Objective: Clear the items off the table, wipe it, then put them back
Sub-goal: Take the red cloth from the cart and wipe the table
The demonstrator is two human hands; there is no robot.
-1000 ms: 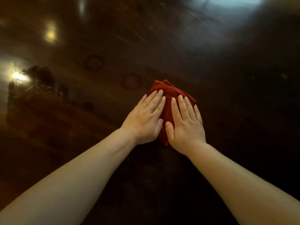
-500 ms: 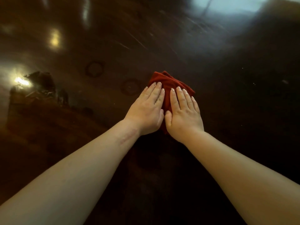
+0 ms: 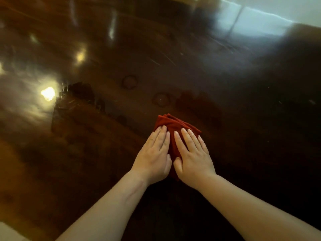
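A dark, glossy wooden table fills pretty much the whole view. A folded red cloth is laid flat on it, a bit right of centre. The cloth is pressed down by the left hand and right hand, set side by side with thumbs nearly touching. All fingers are kept straight and flat, so nothing is gripped or pinched.

The polish is marked up. One ring mark and a second ring mark can be made out just beyond the cloth, and fine scratches are seen further back. A bright glare spot is reflected on the left, with a murky dark reflection beside it that can't be identified. A pale bluish reflection is spread across the far right edge. Not much of the room is shown apart from a light strip past that edge.
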